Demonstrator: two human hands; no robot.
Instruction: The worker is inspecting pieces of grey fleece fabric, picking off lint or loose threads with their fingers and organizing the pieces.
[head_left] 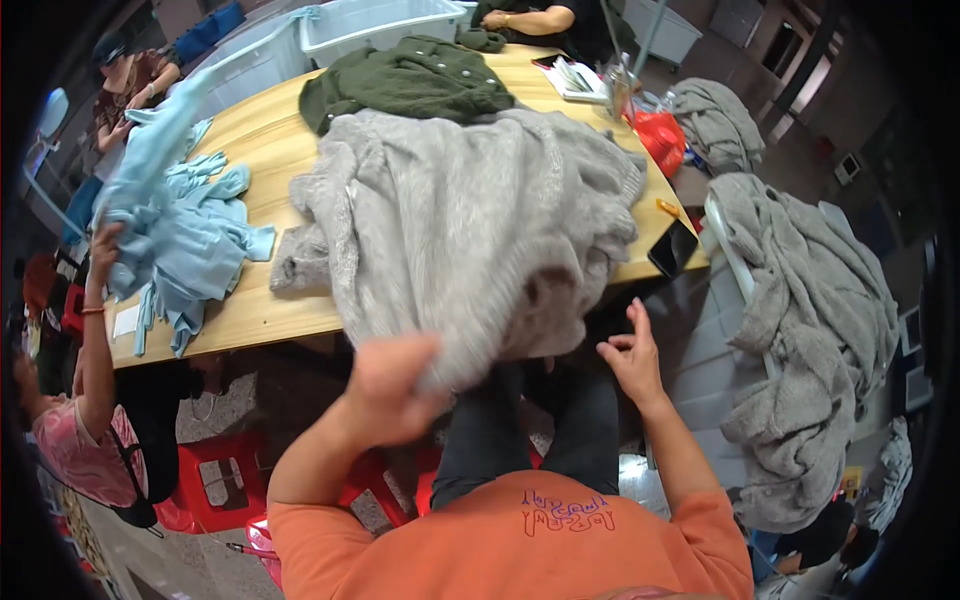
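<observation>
A grey knit garment (430, 220) lies bunched over the front of the table, its near part hanging off the edge above my lap. My left hand (395, 385) is closed on the hanging lower end of the knit and is smeared by motion. To the right of the cloth, just off the table edge, my right hand (634, 356) is raised with its fingers apart and nothing visible in it. A dark green buttoned garment (410, 82) lies behind the grey one, partly covered by it.
A dark phone (673, 247) and a small orange item (667, 207) lie at the right table edge. More grey knits (810, 310) drape over a bin on the right. At left, a co-worker (95, 430) lifts light blue garments (195, 240). Red stools (215, 480) stand below.
</observation>
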